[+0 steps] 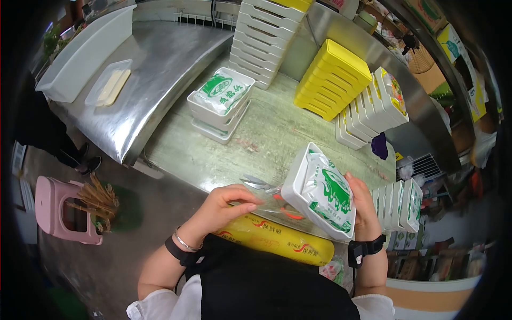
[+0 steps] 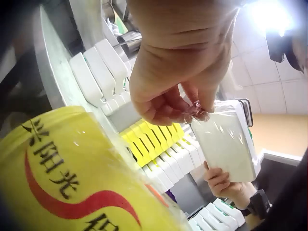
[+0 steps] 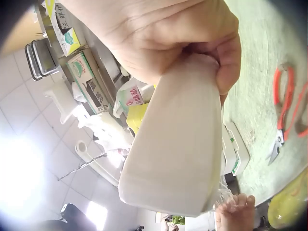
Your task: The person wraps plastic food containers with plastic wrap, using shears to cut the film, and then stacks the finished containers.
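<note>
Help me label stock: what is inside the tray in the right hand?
The tray in the right hand holds a white packet with green print. The packet covers the tray's floor, and its own contents are hidden by the printed wrapper.

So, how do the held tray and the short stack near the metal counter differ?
The held tray is tilted in the right hand; the short stack sits on the table. The left hand pinches clear film by the held tray, while no hand touches the short stack. Both are white, topped by a green-printed packet.
</note>
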{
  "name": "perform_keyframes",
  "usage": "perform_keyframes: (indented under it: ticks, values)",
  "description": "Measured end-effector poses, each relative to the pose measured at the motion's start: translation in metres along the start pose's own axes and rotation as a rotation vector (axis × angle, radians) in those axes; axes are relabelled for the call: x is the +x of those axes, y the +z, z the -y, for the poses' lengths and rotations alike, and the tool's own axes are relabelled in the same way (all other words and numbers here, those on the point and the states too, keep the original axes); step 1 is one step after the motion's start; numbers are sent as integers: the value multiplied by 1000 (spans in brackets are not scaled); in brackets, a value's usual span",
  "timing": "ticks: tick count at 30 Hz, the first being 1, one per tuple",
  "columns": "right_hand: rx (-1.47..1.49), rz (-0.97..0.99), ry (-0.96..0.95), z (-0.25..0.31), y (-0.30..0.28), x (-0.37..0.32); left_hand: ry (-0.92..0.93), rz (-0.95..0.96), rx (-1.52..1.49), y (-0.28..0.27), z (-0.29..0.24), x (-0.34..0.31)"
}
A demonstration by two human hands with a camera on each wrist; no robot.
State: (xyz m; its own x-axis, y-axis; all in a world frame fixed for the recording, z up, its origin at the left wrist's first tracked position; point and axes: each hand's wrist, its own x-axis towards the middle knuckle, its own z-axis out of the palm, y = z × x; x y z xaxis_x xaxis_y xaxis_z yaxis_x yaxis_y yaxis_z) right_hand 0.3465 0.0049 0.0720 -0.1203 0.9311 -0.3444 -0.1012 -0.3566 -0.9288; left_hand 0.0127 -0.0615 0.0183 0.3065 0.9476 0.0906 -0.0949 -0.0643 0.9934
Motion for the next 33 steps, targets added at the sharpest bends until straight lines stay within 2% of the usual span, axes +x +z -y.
perform_keyframes:
  ticks: [5, 7, 10, 12, 16, 19, 22, 25, 31, 33]
  values:
    - [42, 15, 22, 2, -10, -8, 145, 10, 206, -4, 5, -1]
    - [25, 80, 47, 0, -15, -11, 222, 11, 308, -7, 8, 0]
    - [-172, 220, 93, -9, -15, -23, -64, -167, 111, -6, -4, 2]
    - [-354, 352, 150, -12, -6, -28, -99, -78, -101, -2, -13, 6]
    - [-355, 526, 196, -9, 12, -35, -156, 160, -420, 18, -13, 21]
    - [-294, 551, 257, -14, 13, -36, -162, 264, -468, 31, -18, 26]
    - [-366, 596, 289, -25, 12, -42, -174, 471, -433, 41, -15, 27]
    - [-388, 599, 268, -28, 16, -47, -154, 501, -488, 58, -5, 22]
    - [-470, 704, 223, -33, 18, -44, -159, 484, -434, 87, -9, 30]
    - [-420, 717, 148, -42, 24, -44, -103, 309, -256, 94, 5, 34]
